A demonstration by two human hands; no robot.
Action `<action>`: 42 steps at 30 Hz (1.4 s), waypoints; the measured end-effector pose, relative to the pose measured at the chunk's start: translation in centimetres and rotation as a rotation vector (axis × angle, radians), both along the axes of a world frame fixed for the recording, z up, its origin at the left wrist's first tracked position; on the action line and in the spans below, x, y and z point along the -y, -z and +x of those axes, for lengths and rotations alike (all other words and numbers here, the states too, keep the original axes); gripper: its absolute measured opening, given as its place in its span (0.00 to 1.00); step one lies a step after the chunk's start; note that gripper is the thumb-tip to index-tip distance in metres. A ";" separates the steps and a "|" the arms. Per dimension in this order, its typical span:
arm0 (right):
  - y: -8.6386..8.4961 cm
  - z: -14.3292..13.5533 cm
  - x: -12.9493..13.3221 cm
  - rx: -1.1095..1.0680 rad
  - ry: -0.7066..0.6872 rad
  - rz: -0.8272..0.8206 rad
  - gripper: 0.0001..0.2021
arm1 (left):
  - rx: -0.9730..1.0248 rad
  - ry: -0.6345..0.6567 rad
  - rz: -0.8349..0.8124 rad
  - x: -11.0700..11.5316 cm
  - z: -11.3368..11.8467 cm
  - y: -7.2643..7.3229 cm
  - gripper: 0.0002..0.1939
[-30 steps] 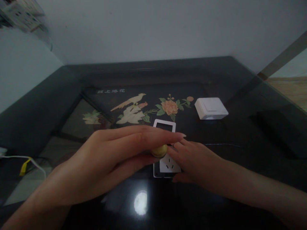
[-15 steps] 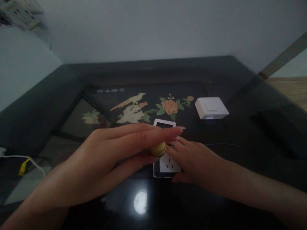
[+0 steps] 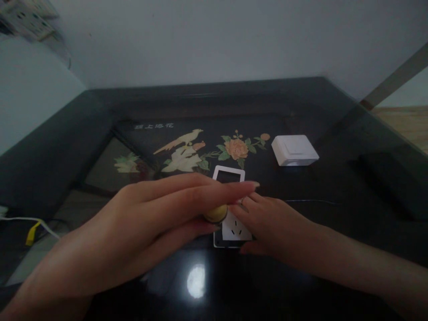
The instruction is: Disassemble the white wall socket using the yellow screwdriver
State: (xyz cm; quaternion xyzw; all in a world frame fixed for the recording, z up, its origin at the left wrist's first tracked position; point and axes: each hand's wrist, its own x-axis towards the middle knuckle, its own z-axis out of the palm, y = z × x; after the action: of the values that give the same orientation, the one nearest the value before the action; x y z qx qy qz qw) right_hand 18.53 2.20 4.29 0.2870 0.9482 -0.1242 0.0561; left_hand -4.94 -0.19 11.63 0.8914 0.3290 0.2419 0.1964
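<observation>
A white-framed socket panel [image 3: 236, 227] lies on the dark glossy table, partly covered by both hands. Its near part shows a white socket face with slots, its far part a dark opening. My left hand [image 3: 163, 209] is over the panel's left side, thumb and fingers closed around a yellow round-ended object [image 3: 216, 213], perhaps a tool handle; its lower part is hidden. My right hand [image 3: 267, 223], with a ring on one finger, grips the panel's right side, its thumb at the near corner and its fingertips partly hidden behind my left fingers.
Toward the back right of the table [image 3: 200, 102] sits a white box [image 3: 295, 150]. A dark flat object [image 3: 391, 185] lies at the right. At the left edge is a white cable [image 3: 23, 218] with a yellow tag [image 3: 32, 233]. A power strip [image 3: 28, 20] shows at the upper left.
The yellow object has shifted slightly left and tilted in my left hand, whose thumb has also drawn back a little left. My right hand stays in place on the panel.
</observation>
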 end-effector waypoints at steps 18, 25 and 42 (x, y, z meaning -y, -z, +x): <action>-0.8 -0.4 -0.1 0.049 0.027 -0.027 0.31 | 0.090 -0.028 0.048 -0.1 0.8 0.5 0.14; 0.5 0.2 0.2 -0.023 -0.004 0.081 0.43 | -0.001 -0.072 0.083 -0.5 0.8 0.2 0.16; -0.5 -0.3 0.0 0.052 0.012 0.019 0.43 | 0.000 -0.064 0.038 -0.2 0.6 0.0 0.20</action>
State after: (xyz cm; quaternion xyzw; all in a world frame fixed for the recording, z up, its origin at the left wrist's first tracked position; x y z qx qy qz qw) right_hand 18.19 2.16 4.75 0.2966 0.9457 -0.1080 0.0773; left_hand -4.30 0.01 11.68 0.8841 0.3527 0.2540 0.1717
